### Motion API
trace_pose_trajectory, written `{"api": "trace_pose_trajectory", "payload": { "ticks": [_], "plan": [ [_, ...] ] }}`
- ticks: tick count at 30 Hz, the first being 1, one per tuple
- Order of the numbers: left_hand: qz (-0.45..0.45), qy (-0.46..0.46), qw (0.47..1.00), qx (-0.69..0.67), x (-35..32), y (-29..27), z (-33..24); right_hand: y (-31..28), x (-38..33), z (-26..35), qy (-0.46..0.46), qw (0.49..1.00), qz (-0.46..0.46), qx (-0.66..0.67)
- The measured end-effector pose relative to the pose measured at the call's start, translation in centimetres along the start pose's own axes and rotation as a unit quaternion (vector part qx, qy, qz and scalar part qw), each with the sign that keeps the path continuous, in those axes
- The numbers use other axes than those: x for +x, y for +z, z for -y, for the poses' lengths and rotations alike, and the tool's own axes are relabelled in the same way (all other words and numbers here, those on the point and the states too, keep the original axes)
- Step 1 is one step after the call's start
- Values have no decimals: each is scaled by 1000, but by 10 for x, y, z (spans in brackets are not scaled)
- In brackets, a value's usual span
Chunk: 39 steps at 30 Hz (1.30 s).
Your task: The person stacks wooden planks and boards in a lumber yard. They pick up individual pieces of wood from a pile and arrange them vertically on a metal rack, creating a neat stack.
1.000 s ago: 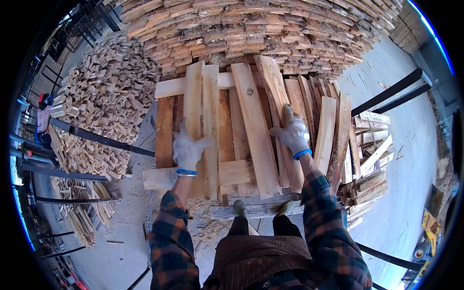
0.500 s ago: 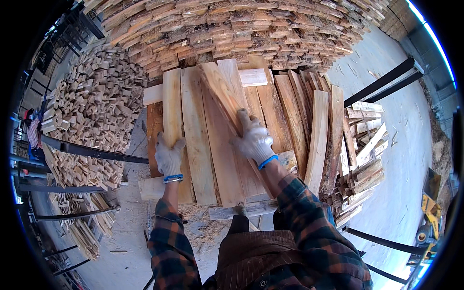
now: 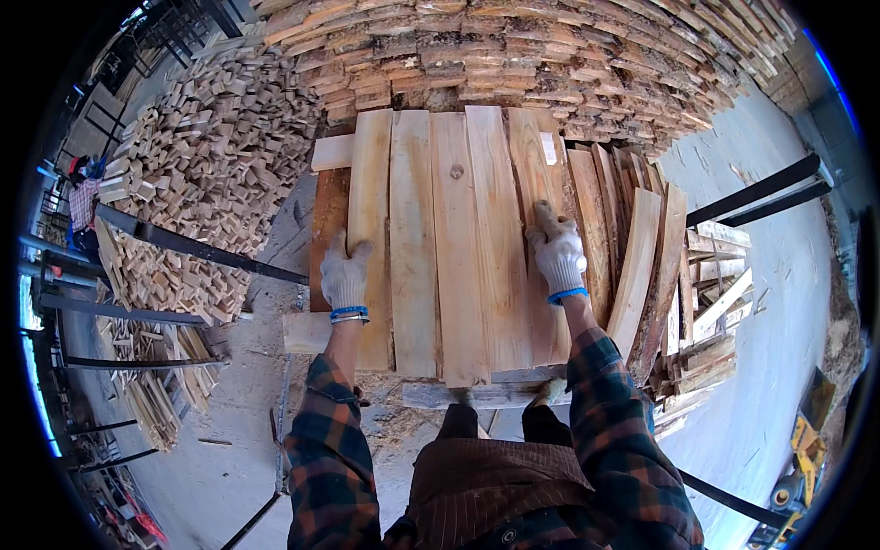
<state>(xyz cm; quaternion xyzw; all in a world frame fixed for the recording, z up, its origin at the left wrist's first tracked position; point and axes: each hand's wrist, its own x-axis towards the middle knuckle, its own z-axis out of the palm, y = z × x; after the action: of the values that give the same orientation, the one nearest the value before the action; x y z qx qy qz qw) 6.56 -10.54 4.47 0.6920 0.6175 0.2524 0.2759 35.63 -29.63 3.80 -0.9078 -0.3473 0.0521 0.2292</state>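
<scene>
Several pale sawn boards lie side by side lengthwise in front of me. My left hand, in a white knit glove with a blue cuff, grips the left edge of the leftmost board, its thumb on top. On the other side my gloved right hand is closed over the right edge of the rightmost board. The fingertips at the board edges are partly hidden. Beneath the row, a darker brown board and the end of a pale crosspiece show at the left.
A tall stack of rough boards rises beyond the row. Bark-edged boards lean at the right. Left is a heap of short wood blocks, with a dark metal bar in front. A person is at far left; a yellow machine stands lower right.
The slanted board under my right hand now lies straight beside the others. My right hand has moved right with it, and the left still holds the leftmost board. The view has shifted.
</scene>
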Motion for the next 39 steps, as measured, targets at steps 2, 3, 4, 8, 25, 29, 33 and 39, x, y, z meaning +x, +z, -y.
{"api": "trace_pose_trajectory", "payload": {
  "ticks": [2, 3, 4, 8, 25, 29, 33, 39],
  "plan": [
    [-19, 9, 1000, 4, 3, 3, 8, -14, -1, 14, 49, 998, 38, -4],
    [-18, 11, 1000, -13, 7, 3, 11, -1, 1, 6, 2, 999, 19, 41],
    [-16, 14, 999, -30, 11, -2, 17, 3, 3, 5, -1, 999, 19, 31],
    [18, -21, 999, -33, 45, -26, 65, 9, -7, 67, 39, 997, 64, 14],
    [-10, -1, 994, 107, 56, -27, 52, 8, -7, 88, 73, 994, 74, 37],
    [29, -34, 999, -2, 77, -33, 78, 12, -7, 84, 49, 996, 41, 63],
    [80, -54, 995, -15, 89, -34, 78, 0, 5, 23, -102, 982, 31, 156],
    [7, -27, 987, 155, 55, -37, 14, -157, -38, -182, 234, 965, -26, -118]
  ]
}}
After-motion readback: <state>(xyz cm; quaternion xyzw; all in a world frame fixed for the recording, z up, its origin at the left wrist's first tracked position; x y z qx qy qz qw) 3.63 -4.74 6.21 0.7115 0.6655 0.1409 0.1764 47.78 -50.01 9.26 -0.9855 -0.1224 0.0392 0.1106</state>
